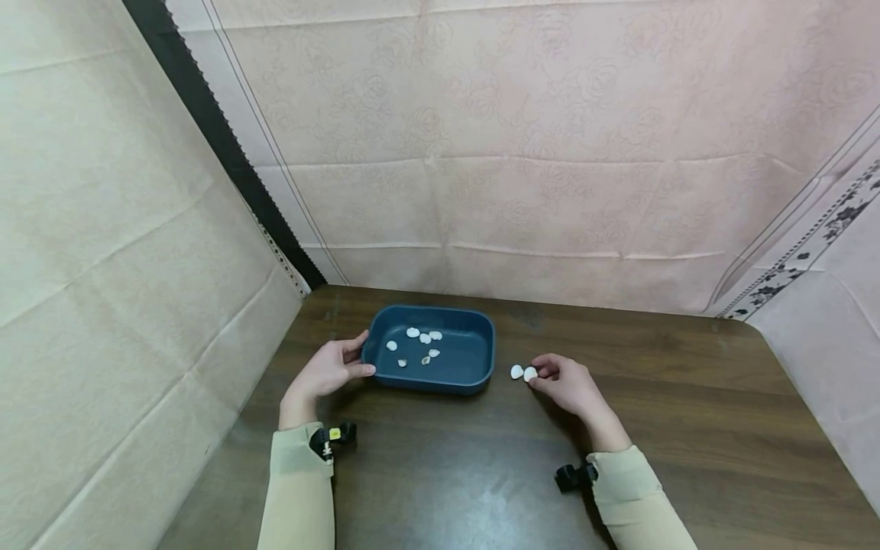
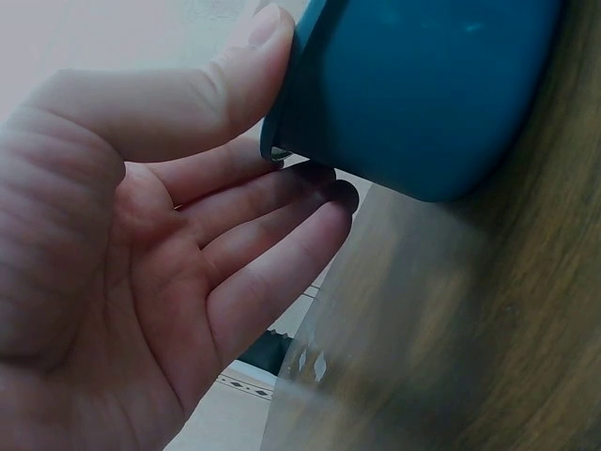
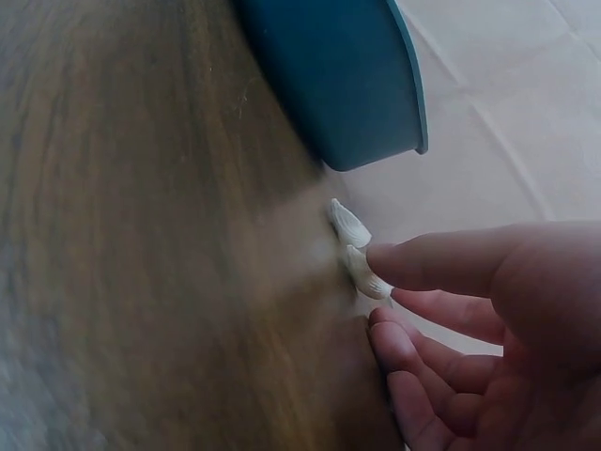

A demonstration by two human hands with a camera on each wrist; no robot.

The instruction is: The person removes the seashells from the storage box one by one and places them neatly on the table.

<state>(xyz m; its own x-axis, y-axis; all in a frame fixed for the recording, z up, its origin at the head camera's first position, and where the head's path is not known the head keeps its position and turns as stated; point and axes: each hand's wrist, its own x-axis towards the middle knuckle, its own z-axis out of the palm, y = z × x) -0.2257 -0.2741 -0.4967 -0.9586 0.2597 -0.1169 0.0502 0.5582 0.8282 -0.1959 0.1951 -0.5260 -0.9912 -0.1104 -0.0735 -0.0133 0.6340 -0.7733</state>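
Beside the blue tray (image 1: 464,344): right hand (image 1: 569,386) pinches one white shell (image 1: 530,374); a light grip suits it
Tray's left end: left hand (image 1: 326,373) pinches it, best kept steady

No lettering can be read, though the yellow patch (image 1: 334,434) on the left wrist device (image 1: 320,443) may be a label.

The tray (image 1: 467,355) sits on the bench (image 1: 440,466), my left fingers (image 2: 272,277) at its nine o'clock, shells (image 1: 412,332) inside it, two loose shells (image 1: 517,372) at three o'clock, my right fingers (image 3: 460,315) on the farther one.
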